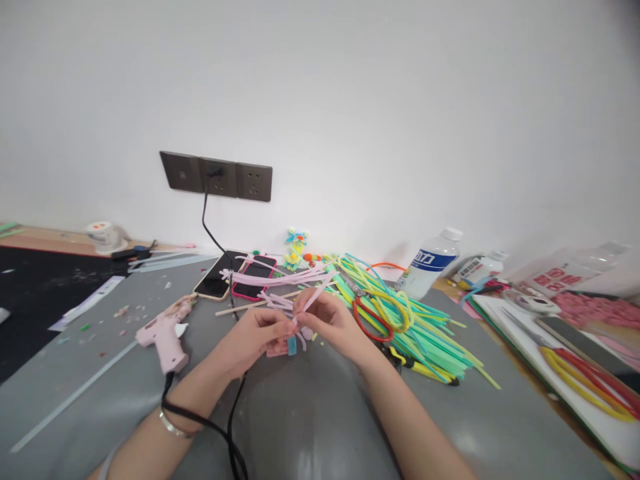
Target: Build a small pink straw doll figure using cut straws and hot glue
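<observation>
A pale pink pipe cleaner [320,292] is pinched at its lower end above the tabletop [315,420]. The fingers of both the left hand [260,333] and the right hand [327,320] are pressed together on it, close to each other, its free end angled up past the right hand. The strip seems to be being worked where the fingertips meet; exactly how is hidden. For a neat result, one grip should be held firm while small, even turns are made with the other, so that the fuzz is not crushed. The black cable [200,419] is draped over the left forearm and could be snagged, dragging the pink glue gun [167,333]; wide arm movements are best avoided.
</observation>
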